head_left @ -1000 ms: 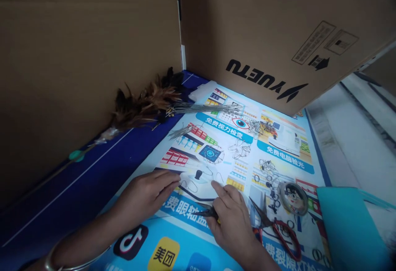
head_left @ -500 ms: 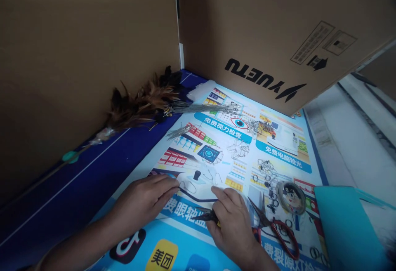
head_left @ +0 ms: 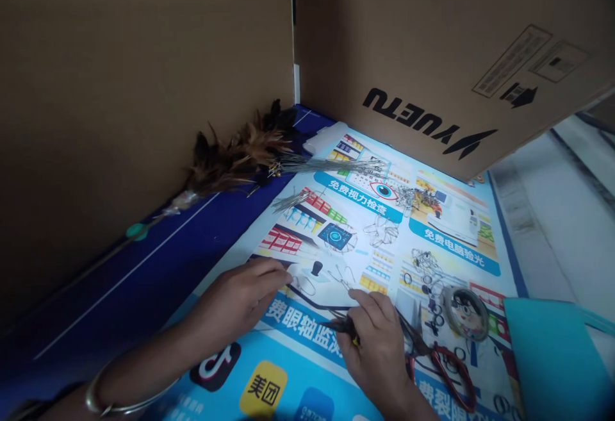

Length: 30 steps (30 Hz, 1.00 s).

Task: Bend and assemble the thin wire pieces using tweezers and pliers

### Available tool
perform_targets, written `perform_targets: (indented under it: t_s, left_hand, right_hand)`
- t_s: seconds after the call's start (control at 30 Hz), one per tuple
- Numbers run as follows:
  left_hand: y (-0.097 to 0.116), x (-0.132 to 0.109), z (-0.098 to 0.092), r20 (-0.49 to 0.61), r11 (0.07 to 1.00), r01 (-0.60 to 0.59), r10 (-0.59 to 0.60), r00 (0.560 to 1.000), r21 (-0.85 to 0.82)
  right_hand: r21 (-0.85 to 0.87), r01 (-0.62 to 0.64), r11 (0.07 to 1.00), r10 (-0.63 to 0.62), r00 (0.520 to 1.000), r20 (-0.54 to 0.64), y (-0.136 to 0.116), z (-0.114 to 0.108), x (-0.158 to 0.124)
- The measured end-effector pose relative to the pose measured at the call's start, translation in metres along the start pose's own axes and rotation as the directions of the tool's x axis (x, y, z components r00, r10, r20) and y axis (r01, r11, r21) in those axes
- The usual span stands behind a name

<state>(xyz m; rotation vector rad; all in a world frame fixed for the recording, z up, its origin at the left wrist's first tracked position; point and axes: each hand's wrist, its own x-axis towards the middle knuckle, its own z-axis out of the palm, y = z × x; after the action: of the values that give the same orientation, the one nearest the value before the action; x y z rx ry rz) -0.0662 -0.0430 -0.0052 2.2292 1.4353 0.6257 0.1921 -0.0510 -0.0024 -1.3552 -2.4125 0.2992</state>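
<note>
My left hand (head_left: 257, 289) is closed in a pinch, with a thin bent wire (head_left: 313, 288) curving out from its fingertips over the printed poster. My right hand (head_left: 372, 338) is wrapped around dark-jawed pliers (head_left: 340, 325), whose tips point left. A bit of yellow shows on the handle; the rest is hidden in the palm. Near the right fingertips lie more fine bent wires (head_left: 343, 275). Close beside the right hand rest scissors with red handles (head_left: 454, 370), their blades partly hidden behind it.
A roll of clear tape (head_left: 464, 313) and small black rings (head_left: 435, 312) lie at right, near a teal sheet (head_left: 548, 344). Straight wires (head_left: 331, 165), wire clusters (head_left: 382, 230) and brown feathers (head_left: 240, 152) lie farther back. Cardboard (head_left: 408, 30) walls the back and left.
The view has shifted, so the whole scene sits farther right, and a bracelet on the left wrist now shows. Both hands keep nearly the same place over the poster.
</note>
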Motion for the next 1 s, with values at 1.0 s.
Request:
perform_targets:
  t_s: [1.0]
  left_hand:
    - [0.035, 0.004, 0.018, 0.213, 0.961, -0.260, 0.236, 0.948, 0.092]
  right_hand:
    - [0.101, 0.044, 0.994, -0.029, 0.989, -0.146, 0.006, 0.005, -0.006]
